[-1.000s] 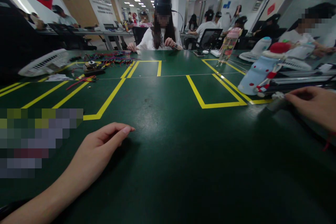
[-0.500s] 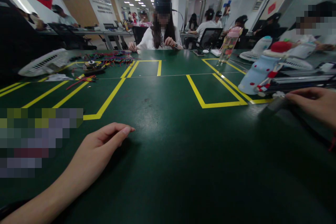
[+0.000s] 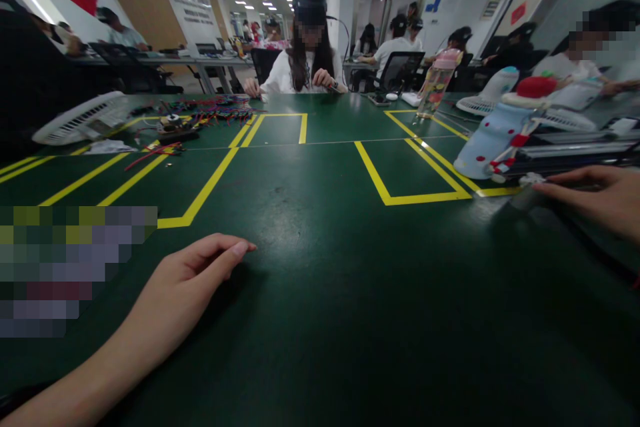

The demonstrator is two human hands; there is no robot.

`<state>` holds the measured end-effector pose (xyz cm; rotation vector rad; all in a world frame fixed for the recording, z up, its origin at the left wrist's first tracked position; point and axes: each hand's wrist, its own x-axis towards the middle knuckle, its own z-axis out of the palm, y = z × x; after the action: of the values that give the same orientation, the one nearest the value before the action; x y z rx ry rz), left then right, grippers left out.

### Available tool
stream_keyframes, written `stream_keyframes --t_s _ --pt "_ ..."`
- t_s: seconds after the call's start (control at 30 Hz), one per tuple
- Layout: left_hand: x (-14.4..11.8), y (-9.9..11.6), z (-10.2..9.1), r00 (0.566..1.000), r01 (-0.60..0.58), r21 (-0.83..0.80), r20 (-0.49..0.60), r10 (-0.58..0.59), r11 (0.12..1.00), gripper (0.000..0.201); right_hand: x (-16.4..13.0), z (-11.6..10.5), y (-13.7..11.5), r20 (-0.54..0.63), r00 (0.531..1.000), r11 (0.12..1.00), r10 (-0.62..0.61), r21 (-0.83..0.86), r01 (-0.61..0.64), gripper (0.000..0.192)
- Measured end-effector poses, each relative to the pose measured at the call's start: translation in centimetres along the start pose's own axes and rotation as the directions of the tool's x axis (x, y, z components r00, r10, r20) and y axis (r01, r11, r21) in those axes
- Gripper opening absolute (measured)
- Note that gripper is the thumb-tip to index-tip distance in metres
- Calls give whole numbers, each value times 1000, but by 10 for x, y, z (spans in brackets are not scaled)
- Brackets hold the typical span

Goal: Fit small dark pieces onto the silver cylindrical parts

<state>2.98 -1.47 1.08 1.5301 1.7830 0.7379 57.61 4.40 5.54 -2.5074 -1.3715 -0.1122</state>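
My left hand (image 3: 185, 287) rests palm down on the green table (image 3: 325, 293) at the lower left, fingers loosely together, holding nothing. My right hand (image 3: 597, 197) lies at the right edge, its fingertips touching a small white and grey object (image 3: 529, 181) beside the yellow tape line. Blur hides whether the fingers grip it. A dark strip runs under that hand toward the right edge.
A pale blue bottle with a red cap (image 3: 495, 133) lies tilted just beyond my right hand. A white fan (image 3: 83, 119) and coloured wires (image 3: 210, 110) sit far left. A clear bottle (image 3: 435, 87) stands far right. A person in white (image 3: 307, 60) works opposite.
My right hand has slid a little to the right and flattened out; its fingertips stay by the small object. My left hand has not moved.
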Motion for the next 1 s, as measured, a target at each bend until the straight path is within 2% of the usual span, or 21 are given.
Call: stream_keyframes --t_s 0.17,0.27,0.37,0.43,0.47,0.5,0.57,0.63,0.67,0.73,0.83,0.9,1.0 --pt "1 0 1 1000 -1 -4 5 2 1000 39 13 18 14 23 992 991 -126 -48 127 61" --pt "1 0 1 1000 -9 -10 8 9 1000 39 12 24 12 -27 989 989 -142 -35 141 55" --pt "2 1 2 1000 -4 -2 17 4 1000 41 -12 23 -13 -117 970 969 -211 102 223 51" --pt "2 2 2 1000 0 6 20 0 1000 43 -43 22 -42 -101 940 903 -325 263 340 55" --pt "2 3 2 1000 -1 8 22 1 1000 42 -62 22 -60 -62 904 836 -423 358 416 55" --pt "3 3 2 1000 -4 9 23 4 1000 42 -82 22 -78 -17 839 736 -543 471 486 54" --pt "3 4 2 1000 -6 13 26 6 1000 40 -122 24 -115 19 626 497 -780 626 601 43" --pt "3 2 1 1000 -12 20 25 12 1000 39 -154 26 -146 52 462 372 -886 674 638 34" --pt "4 0 0 1000 -15 24 23 14 1000 39 -166 28 -157 76 410 347 -909 683 642 32" --pt "4 -2 0 999 -28 38 19 28 999 38 -180 31 -173 119 353 328 -928 708 625 30" --pt "4 4 4 993 -120 84 23 118 989 34 -185 37 -179 120 332 301 -936 762 574 32" --pt "1 17 13 969 -246 112 55 241 963 30 -184 43 -177 113 366 304 -924 797 522 40" --pt "-2 46 32 894 -439 77 142 425 895 26 -184 52 -173 130 430 322 -893 853 410 56"
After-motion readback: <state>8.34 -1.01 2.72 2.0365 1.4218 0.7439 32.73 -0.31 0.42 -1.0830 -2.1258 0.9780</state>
